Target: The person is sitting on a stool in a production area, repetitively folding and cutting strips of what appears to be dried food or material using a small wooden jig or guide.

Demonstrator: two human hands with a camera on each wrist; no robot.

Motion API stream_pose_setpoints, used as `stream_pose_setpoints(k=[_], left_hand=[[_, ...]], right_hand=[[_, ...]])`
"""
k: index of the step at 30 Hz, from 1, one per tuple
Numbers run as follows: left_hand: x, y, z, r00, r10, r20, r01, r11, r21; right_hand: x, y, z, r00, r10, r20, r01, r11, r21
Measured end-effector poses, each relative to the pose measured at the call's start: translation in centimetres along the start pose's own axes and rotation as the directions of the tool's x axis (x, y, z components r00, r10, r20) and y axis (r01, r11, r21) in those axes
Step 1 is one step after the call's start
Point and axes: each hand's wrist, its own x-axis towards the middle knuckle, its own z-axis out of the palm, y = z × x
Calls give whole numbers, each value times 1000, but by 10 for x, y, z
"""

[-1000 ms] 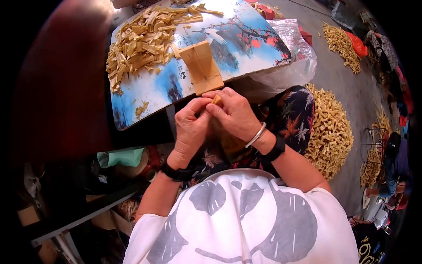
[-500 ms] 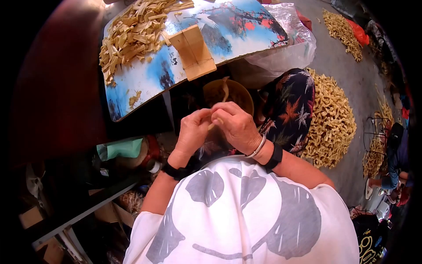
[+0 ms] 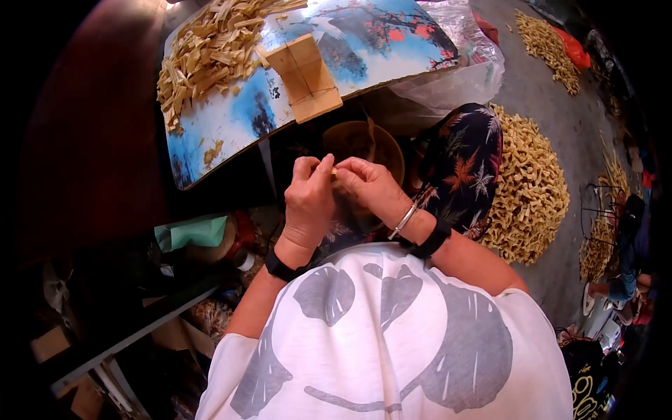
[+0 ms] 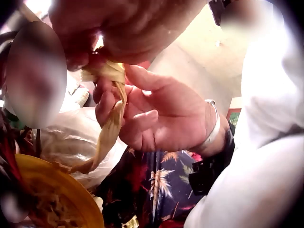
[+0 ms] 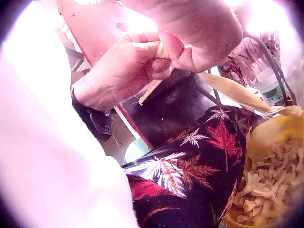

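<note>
Close together in front of the lap, the two hands work one pale yellow, flat strip. In the left wrist view the strip (image 4: 111, 128) is wrapped into a small band at the fingertips, and its long tail hangs toward a yellow bowl (image 4: 78, 183). The left hand (image 3: 310, 201) pinches the wrapped part between thumb and fingers. Opposite it, the right hand (image 3: 378, 190), with a bangle at the wrist, pinches the strip too. A shorter strip end (image 5: 149, 92) sticks out below the left hand in the right wrist view. Fingers partly hide the wrap.
A painted tabletop (image 3: 392, 66) ahead bears a heap of flat yellow strips (image 3: 210, 56) and a wooden block (image 3: 304, 77) at its near edge. Many small knotted pieces (image 3: 528, 189) are piled on the floor at right. Cut bits (image 5: 266, 185) lie in the bowl.
Both hands have come back from the table edge toward the body, uncovering the bowl. The strip's tail now hangs over it. Most recently the left hand has turned more upright.
</note>
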Motion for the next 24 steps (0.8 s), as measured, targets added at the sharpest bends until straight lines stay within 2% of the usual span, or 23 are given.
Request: stream_pose_setpoints(k=[2,5,6,8,11,13,14,17,19,20,21,22,23,24], left_hand=[[-1,-1,0,999,-4,42,9,993,-116],[-3,-1,0,998,18,60,-7,982,-189],[-5,-1,0,998,28,57,-16,980,-197],[-6,-1,7,1000,16,14,-14,985,-169],[-4,-2,9,997,-77,-23,71,977,-203],[-2,-2,8,988,-119,-96,95,970,-223],[-4,2,5,986,-146,-75,120,955,-271],[-6,13,2,972,-235,-27,205,895,-396],[-7,6,1,973,-226,-37,195,903,-383],[-5,1,0,975,-220,-42,189,906,-378],[-1,-2,-6,972,-229,-49,193,903,-385],[4,-3,-12,965,-259,-38,218,876,-429],[6,-10,-16,969,-240,-52,202,900,-387],[9,-18,-19,974,-218,-67,183,921,-343]], right_hand=[[-5,3,-1,997,-75,27,77,994,-76],[-9,-7,-3,989,124,81,-132,987,94],[-11,-11,-2,973,191,131,-218,945,243],[-14,-17,-3,921,292,257,-385,775,501],[-10,-14,-8,923,217,317,-370,730,575],[-7,-21,-2,955,239,174,-294,823,486],[-5,-23,0,966,240,99,-259,862,436],[7,-4,1,1000,-14,24,11,992,127],[-4,-26,7,998,-59,-22,58,998,-40],[-7,-34,9,995,-85,-44,79,989,-127],[-8,-32,6,977,-211,-42,188,933,-308],[-10,-29,1,944,-331,-16,283,831,-478],[-11,-28,-4,897,-440,35,362,689,-627],[-14,-28,-5,880,-474,45,379,639,-670]])
